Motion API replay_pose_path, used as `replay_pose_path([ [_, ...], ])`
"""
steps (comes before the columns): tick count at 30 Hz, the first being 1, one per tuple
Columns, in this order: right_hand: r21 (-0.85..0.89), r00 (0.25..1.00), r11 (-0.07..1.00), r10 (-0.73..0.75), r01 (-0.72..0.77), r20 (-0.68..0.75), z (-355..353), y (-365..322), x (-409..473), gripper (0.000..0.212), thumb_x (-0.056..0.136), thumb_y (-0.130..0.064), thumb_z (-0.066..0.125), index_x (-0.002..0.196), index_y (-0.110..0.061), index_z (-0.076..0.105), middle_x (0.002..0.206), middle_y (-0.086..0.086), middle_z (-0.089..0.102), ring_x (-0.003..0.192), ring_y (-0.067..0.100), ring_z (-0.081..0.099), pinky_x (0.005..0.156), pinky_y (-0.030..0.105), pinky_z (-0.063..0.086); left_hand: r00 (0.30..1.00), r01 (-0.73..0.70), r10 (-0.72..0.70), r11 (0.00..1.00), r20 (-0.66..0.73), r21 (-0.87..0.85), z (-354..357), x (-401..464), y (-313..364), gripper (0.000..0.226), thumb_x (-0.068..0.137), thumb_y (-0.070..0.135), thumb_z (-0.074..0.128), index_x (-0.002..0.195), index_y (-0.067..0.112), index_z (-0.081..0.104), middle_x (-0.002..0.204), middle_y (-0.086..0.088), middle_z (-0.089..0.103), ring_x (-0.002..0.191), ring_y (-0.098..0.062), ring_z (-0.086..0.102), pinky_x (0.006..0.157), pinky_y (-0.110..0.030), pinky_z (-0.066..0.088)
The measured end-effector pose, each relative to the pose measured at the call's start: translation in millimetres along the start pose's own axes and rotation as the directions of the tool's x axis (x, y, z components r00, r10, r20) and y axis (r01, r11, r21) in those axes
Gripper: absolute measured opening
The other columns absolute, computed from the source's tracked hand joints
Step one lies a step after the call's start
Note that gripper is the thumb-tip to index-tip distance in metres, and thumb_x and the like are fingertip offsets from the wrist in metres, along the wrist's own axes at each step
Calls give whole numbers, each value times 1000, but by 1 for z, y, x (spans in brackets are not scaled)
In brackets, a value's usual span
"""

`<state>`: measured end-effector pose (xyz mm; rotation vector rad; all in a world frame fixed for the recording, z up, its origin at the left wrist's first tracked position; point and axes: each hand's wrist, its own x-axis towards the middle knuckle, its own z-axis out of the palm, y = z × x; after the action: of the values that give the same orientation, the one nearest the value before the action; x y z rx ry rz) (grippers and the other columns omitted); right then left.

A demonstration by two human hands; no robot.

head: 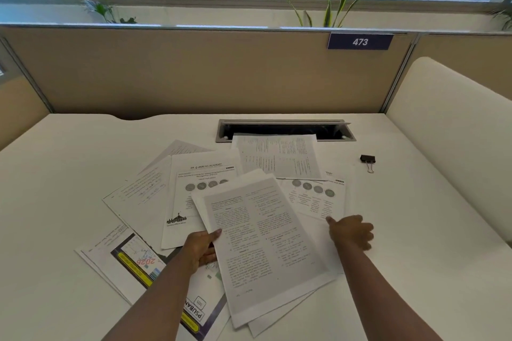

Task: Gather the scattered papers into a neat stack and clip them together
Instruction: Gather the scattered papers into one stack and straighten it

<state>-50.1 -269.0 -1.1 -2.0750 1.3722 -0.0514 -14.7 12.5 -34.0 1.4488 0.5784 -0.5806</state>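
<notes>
Several printed papers lie scattered and overlapping on the white desk [69, 160]. My left hand [202, 248] grips the left edge of a small bundle of text sheets [263, 243] near the front middle, thumb on top. My right hand [352, 232] rests with a fingertip touching the lower edge of a sheet with grey circles [318, 196] to the right. Other sheets include one with a black logo [194, 188], one turned sideways at the back [277, 155], a colourful one [133, 260] at the front left, and faint text sheets [138, 194] at the left. A black binder clip [368, 161] lies alone at the right.
A recessed cable slot [285, 129] sits at the desk's back, partly under a sheet. A beige partition [194, 72] with a "473" tag [360, 41] closes the back. A cream rounded divider [454, 130] bounds the right side. Plants stand on the window ledge behind.
</notes>
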Motion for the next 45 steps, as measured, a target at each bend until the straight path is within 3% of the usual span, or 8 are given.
replay_pose_path([
  [5,119,998,993,-13,6,59,-6,3,8,55,81,-12,68,124,8,40,129,30,50,120,43,48,98,45,42,1000,8,-8,1000,0,-4,0,-2,1,11,86,13,64,83,3,61,79,-14,66,64,-21,65,45,-26,58],
  [11,119,973,975,-169,188,-156,-24,3,4,31,87,-7,59,115,7,58,116,30,61,107,44,58,89,43,47,1000,1,-1,1000,7,-11,3,-8,3,10,87,10,62,79,4,60,78,-14,65,68,-24,63,41,-25,56],
  [19,12,796,889,-403,457,-453,-71,-14,-3,29,94,-12,45,101,7,65,96,31,64,85,45,62,74,43,49,1000,8,-8,1000,5,9,2,-7,3,11,88,12,61,81,4,59,80,-15,65,70,-26,64,42,-26,56],
  [26,28,639,815,-433,579,-636,-113,-38,-18,27,93,-13,48,105,3,66,99,28,64,86,43,61,72,41,47,1000,11,-11,1000,0,16,1,-8,3,11,87,12,62,87,1,60,79,-15,66,67,-24,64,41,-26,56],
  [29,67,631,790,-432,609,-644,-122,-48,-23,28,94,-16,48,108,1,66,104,25,66,92,40,60,75,38,45,1000,14,-14,1000,-3,19,2,-9,4,21,88,13,62,101,-3,60,79,-15,66,69,-26,64,41,-26,56],
  [33,183,718,781,-419,597,-556,-117,-52,-25,28,91,-18,53,107,1,67,107,25,68,96,39,62,81,36,46,1000,19,-19,1000,-18,6,3,-11,5,36,89,17,60,115,-8,57,81,-15,65,70,-27,63,41,-26,56],
  [38,329,905,844,-378,423,-194,-85,-43,-14,27,87,-20,61,104,-1,69,104,23,69,96,35,63,82,34,46,1000,20,-20,1000,-25,7,4,-10,5,48,93,31,51,123,-7,53,121,-27,60,93,-32,58,78,-41,50],
  [45,285,895,911,-372,299,246,-25,-1,-9,17,82,-19,68,74,-4,71,71,12,61,69,21,53,62,26,36,999,14,-16,999,-39,-34,7,-7,6,57,96,41,40,129,-5,49,130,-28,54,103,-36,58,82,-42,46],
])
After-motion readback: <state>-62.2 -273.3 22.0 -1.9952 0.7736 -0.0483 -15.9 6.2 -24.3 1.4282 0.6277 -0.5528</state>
